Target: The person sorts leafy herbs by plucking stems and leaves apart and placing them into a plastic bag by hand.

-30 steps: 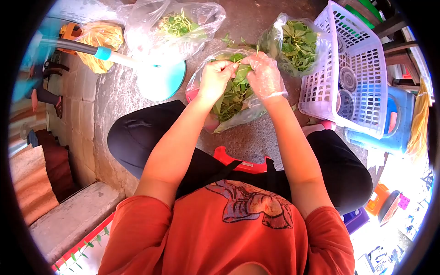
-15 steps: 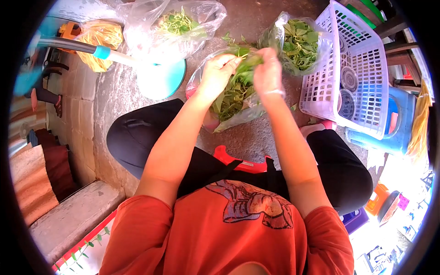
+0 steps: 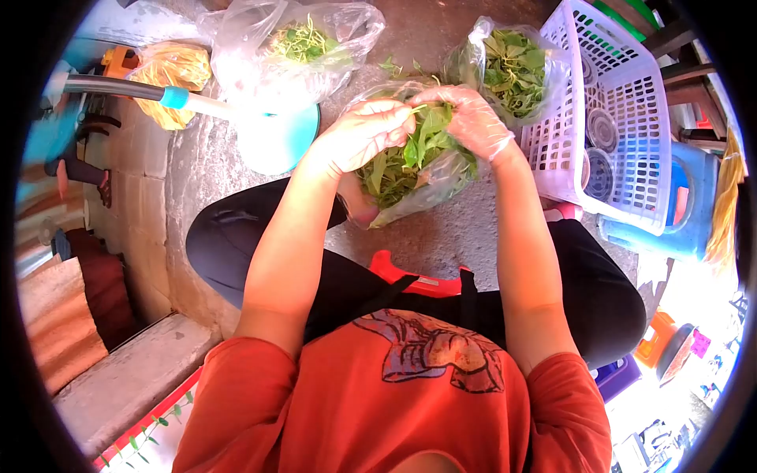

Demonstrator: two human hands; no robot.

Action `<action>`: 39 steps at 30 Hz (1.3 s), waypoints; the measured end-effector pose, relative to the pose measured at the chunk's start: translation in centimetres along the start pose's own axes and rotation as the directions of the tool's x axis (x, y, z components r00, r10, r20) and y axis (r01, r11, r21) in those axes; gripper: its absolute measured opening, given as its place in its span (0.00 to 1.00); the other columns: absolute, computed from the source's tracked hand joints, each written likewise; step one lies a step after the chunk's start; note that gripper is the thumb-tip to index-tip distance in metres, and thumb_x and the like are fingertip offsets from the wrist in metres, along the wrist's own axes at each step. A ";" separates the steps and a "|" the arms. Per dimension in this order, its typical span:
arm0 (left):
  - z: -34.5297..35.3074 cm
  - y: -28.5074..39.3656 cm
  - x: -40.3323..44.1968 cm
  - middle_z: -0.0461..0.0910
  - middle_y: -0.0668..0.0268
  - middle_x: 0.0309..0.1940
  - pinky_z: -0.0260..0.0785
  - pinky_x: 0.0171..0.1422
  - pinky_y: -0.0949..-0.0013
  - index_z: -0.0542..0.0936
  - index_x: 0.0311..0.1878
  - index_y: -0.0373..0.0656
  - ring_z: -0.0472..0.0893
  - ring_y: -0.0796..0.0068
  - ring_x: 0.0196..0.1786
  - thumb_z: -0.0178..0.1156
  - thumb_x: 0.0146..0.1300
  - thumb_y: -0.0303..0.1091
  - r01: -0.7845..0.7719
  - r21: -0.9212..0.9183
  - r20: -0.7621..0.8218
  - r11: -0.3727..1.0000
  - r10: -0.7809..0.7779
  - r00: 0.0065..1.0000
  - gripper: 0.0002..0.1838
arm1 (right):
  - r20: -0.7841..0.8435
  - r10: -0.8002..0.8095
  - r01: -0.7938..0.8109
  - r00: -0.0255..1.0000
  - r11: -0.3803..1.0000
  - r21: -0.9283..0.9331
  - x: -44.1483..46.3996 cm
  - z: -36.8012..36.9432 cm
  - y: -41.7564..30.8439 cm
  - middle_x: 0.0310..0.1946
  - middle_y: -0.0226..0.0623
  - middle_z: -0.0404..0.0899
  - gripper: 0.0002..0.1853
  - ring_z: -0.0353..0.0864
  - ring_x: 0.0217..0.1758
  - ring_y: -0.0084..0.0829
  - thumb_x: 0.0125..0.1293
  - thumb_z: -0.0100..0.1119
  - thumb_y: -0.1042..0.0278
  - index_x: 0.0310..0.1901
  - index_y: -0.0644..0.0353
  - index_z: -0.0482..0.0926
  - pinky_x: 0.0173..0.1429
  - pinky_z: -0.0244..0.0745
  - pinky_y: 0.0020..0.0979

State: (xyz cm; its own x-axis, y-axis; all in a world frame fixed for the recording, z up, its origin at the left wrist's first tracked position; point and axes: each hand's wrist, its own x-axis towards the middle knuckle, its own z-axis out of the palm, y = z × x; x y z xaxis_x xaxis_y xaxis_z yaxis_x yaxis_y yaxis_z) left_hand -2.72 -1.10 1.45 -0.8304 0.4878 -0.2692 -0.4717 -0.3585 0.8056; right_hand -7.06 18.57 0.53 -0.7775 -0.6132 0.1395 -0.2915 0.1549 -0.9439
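Observation:
Both hands meet above a clear plastic bag [image 3: 422, 193] full of loose green leaves [image 3: 386, 177]. My left hand [image 3: 364, 130] is closed, its thumb and fingertips pinching the pale stem of a leafy green sprig [image 3: 430, 135]. My right hand [image 3: 473, 126], in a thin see-through plastic glove, bends over the same sprig with its fingertips closed at the stem's top. The sprig's leaves hang down between the two hands, over the bag's contents.
Another bag of leaves [image 3: 514, 71] stands right of my hands, beside a white perforated basket [image 3: 631, 150]. At upper left lie a bag with stems [image 3: 303, 43], a turquoise round object [image 3: 307, 134] and a yellow bag [image 3: 177, 71]. A blue container [image 3: 694, 205] stands behind the basket.
My right hand has moved slightly right and turned inward, and its motion blur is gone. My left hand has dropped a little, and the sprig now hangs still between them.

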 end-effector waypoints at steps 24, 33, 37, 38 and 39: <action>-4.3 2.7 2.2 0.77 0.70 0.24 0.61 0.27 0.82 0.81 0.34 0.39 0.67 0.84 0.23 0.58 0.61 0.33 0.043 0.151 -0.382 0.988 0.018 0.924 0.07 | -0.640 0.332 -0.296 0.693 0.940 0.167 -0.1 -1.1 4.7 0.30 0.36 0.78 0.12 0.76 0.31 0.26 0.56 0.44 0.80 0.37 0.60 0.78 0.36 0.73 0.27; -16.9 12.3 8.7 0.81 0.52 0.34 0.71 0.46 0.60 0.78 0.37 0.31 0.79 0.56 0.40 0.67 0.47 0.45 0.457 0.868 -0.448 0.195 0.705 0.550 0.24 | -0.726 0.557 0.166 0.403 0.736 0.657 0.1 -11.1 5.5 0.32 0.36 0.77 0.10 0.73 0.27 0.27 0.59 0.50 0.71 0.41 0.62 0.77 0.27 0.69 0.26; -6.9 9.0 12.0 0.78 0.50 0.45 0.68 0.55 0.63 0.73 0.51 0.32 0.77 0.57 0.49 0.63 0.49 0.51 0.149 0.935 -0.317 0.320 0.574 0.755 0.33 | -0.760 0.540 0.030 0.363 0.808 0.588 1.8 -12.2 8.2 0.36 0.41 0.77 0.13 0.75 0.34 0.31 0.57 0.52 0.72 0.45 0.63 0.75 0.38 0.71 0.29; -5.0 7.1 13.8 0.76 0.49 0.48 0.67 0.57 0.64 0.73 0.52 0.31 0.75 0.58 0.53 0.62 0.50 0.54 0.156 0.927 -0.321 0.340 0.509 0.798 0.36 | -0.766 0.536 -0.039 0.356 0.827 0.560 2.4 -12.2 8.9 0.37 0.43 0.77 0.15 0.76 0.37 0.33 0.57 0.53 0.72 0.47 0.63 0.74 0.43 0.72 0.30; -4.0 4.7 15.8 0.73 0.47 0.51 0.66 0.58 0.63 0.71 0.54 0.30 0.73 0.55 0.55 0.61 0.50 0.57 0.165 0.882 -0.366 0.442 0.419 0.831 0.38 | -0.772 0.529 -0.109 0.353 0.842 0.528 3.3 -12.4 9.8 0.39 0.45 0.78 0.17 0.77 0.39 0.34 0.56 0.54 0.72 0.49 0.63 0.73 0.47 0.72 0.31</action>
State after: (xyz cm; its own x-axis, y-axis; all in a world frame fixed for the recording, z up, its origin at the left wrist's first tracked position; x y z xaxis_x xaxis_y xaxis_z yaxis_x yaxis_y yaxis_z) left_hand -19.28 1.75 -1.10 -0.9962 -0.0364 -0.0790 -0.0844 0.6237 0.7771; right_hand -19.43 27.66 -4.58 -0.8585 0.4636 -0.2192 0.1329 -0.2117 -0.9683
